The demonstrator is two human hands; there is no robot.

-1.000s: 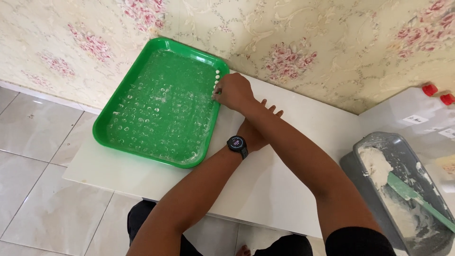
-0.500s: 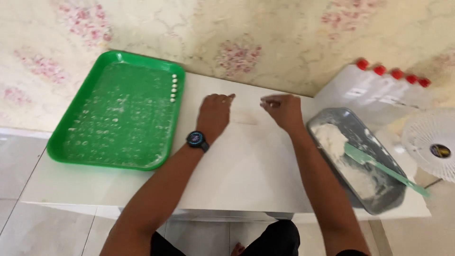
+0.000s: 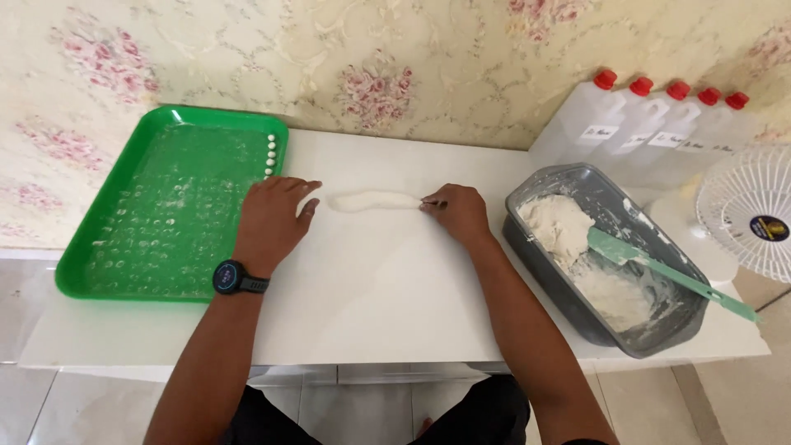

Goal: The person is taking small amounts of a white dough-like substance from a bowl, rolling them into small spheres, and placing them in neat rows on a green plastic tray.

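I see a dough rope (image 3: pixel 372 200) lying on the bench (image 3: pixel 387 288) between my left hand (image 3: pixel 270 221), flat and spread, and my right hand (image 3: pixel 455 213), pinching its end; only a few small balls (image 3: pixel 269 155) sit in the green tray (image 3: pixel 99 272) left of it.

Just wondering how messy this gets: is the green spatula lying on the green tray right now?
No. The green spatula rests in the grey tub of dough at the right, far from the green tray.
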